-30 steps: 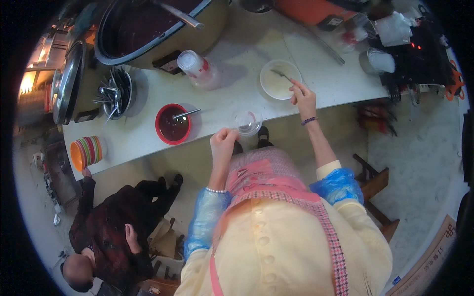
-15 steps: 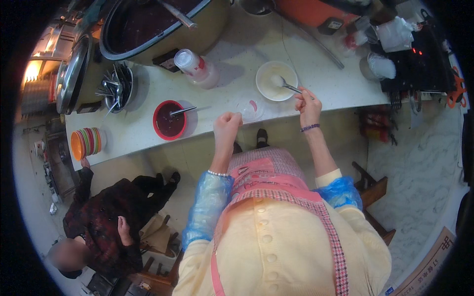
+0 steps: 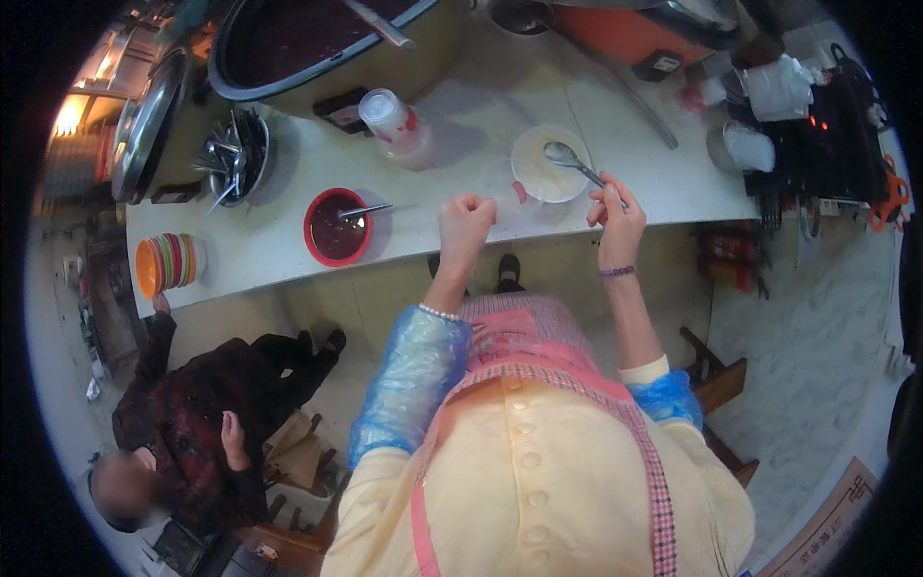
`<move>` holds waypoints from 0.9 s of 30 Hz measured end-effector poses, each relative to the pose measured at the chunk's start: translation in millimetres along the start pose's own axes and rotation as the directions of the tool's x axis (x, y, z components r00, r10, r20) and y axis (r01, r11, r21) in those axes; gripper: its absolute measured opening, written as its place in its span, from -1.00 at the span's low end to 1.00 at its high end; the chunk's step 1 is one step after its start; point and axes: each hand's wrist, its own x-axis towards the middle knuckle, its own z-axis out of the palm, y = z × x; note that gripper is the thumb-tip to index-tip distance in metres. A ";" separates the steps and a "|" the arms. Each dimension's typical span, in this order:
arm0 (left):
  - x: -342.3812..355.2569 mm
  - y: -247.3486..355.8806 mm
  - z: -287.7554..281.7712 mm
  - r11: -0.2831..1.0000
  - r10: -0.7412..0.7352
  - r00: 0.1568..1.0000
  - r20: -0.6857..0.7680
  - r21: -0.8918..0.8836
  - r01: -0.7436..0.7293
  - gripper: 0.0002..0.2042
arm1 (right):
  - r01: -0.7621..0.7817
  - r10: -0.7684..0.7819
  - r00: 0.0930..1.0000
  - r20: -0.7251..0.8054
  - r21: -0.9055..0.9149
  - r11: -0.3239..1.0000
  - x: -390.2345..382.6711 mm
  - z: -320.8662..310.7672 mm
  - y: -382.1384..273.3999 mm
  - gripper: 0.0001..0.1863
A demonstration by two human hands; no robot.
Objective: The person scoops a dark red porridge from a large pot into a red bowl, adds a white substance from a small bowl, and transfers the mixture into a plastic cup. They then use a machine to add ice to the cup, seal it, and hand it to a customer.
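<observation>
My left hand (image 3: 468,219) is pinched on the edge of a clear plastic cup (image 3: 510,192), held beside the white bowl (image 3: 535,171) with pale contents. My right hand (image 3: 612,207) grips a metal spoon (image 3: 579,166) whose head is over that bowl. Left of my hands a red bowl (image 3: 322,252) holds dark liquid and a spoon handle. Behind them stands a stack of clear cups (image 3: 389,123).
A large pot (image 3: 317,91), utensil bowl (image 3: 245,163) and orange cooker (image 3: 625,38) line the counter (image 3: 279,269). A black appliance (image 3: 827,135) is at right. A co-worker (image 3: 202,413) at lower left touches stacked colourful bowls (image 3: 168,260). A wooden chair (image 3: 721,375) stands right.
My left hand and the clear cup have moved up and right, toward the white bowl. The spoon in my right hand has shifted, and the co-worker has leaned slightly.
</observation>
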 end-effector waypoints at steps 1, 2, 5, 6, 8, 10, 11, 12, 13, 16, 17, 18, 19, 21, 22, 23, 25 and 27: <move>-4.8 5.6 -2.8 0.999 -0.032 0.999 0.019 -0.018 0.032 -0.83 | -0.012 0.012 1.000 -0.010 0.004 1.000 9.9 -3.4 13.1 -0.62; -9.2 10.6 -7.0 0.997 -0.059 0.998 0.032 -0.040 0.060 -0.83 | -0.086 0.084 0.996 -0.023 -0.072 0.994 13.0 -8.4 21.2 -0.59; -14.0 -4.5 -19.4 0.994 -0.018 1.000 0.008 -0.105 0.019 -0.82 | -0.025 0.016 1.000 -0.023 -0.521 0.853 23.7 -16.1 22.3 -0.48; -16.3 -7.9 -21.9 0.993 0.010 1.000 -0.017 -0.114 -0.012 -0.82 | 0.233 -0.332 0.941 0.071 -0.847 0.478 38.6 -38.2 45.2 -0.47; -33.8 6.5 -45.7 0.994 -0.028 1.000 -0.015 -0.107 0.026 -0.82 | 0.091 -0.212 0.977 0.016 -0.933 0.348 27.7 -18.2 -6.7 -0.50; -48.3 13.9 -61.5 0.992 -0.031 0.999 -0.039 -0.127 0.026 -0.81 | 0.337 -0.359 0.918 0.166 -0.802 0.493 31.9 2.5 -20.1 -0.50; -54.6 14.6 -70.4 0.990 -0.037 0.998 -0.048 -0.135 0.030 -0.80 | 0.451 -0.434 0.873 0.223 -0.709 0.542 31.4 15.1 -23.7 -0.50; -57.5 8.8 -80.1 0.988 -0.030 0.999 -0.027 -0.150 0.026 -0.80 | 0.468 -0.415 0.879 0.233 -0.588 0.659 32.0 38.6 -26.7 -0.49; -61.8 7.9 -89.1 0.985 -0.026 0.999 -0.042 -0.170 0.018 -0.81 | 0.507 -0.418 0.862 0.287 -0.511 0.694 28.4 66.4 -37.1 -0.47; -67.9 5.1 -112.0 0.974 0.019 0.997 -0.072 -0.225 -0.035 -0.83 | 0.499 -0.393 0.842 0.370 -0.256 0.828 22.7 149.8 -62.7 -0.39; -68.3 1.4 -117.4 0.977 0.020 0.997 -0.081 -0.212 -0.036 -0.83 | 0.460 -0.363 0.847 0.389 -0.194 0.866 24.0 173.5 -69.1 -0.36; -69.5 -0.9 -121.7 0.980 0.020 0.997 -0.078 -0.194 -0.034 -0.83 | 0.414 -0.333 0.853 0.401 -0.135 0.900 25.9 193.0 -75.2 -0.34; -67.0 -1.2 -122.9 0.984 0.021 0.998 -0.059 -0.174 -0.031 -0.83 | 0.439 -0.364 0.839 0.404 -0.108 0.892 33.7 208.7 -70.7 -0.34; -61.6 -4.4 -118.3 0.977 0.016 0.998 -0.060 -0.212 -0.029 -0.83 | 0.444 -0.389 0.846 0.366 -0.077 0.893 36.1 220.9 -64.8 -0.36; -61.2 -7.5 -114.9 0.973 0.007 0.998 -0.059 -0.228 -0.021 -0.83 | 0.427 -0.384 0.861 0.334 -0.062 0.902 31.1 223.1 -66.0 -0.38; -56.1 -6.6 -110.2 0.978 0.031 0.998 -0.058 -0.206 -0.042 -0.83 | 0.412 -0.381 0.871 0.311 -0.038 0.910 28.4 219.8 -66.6 -0.39; -40.9 0.6 -91.5 0.985 0.054 0.997 -0.056 -0.158 -0.062 -0.83 | 0.396 -0.359 0.904 0.231 -0.138 0.908 24.7 183.3 -62.5 -0.41; -16.8 -6.0 -76.2 0.984 0.044 0.998 -0.034 -0.171 -0.049 -0.82 | 0.308 -0.276 0.947 0.164 -0.214 0.927 16.2 146.1 -48.4 -0.44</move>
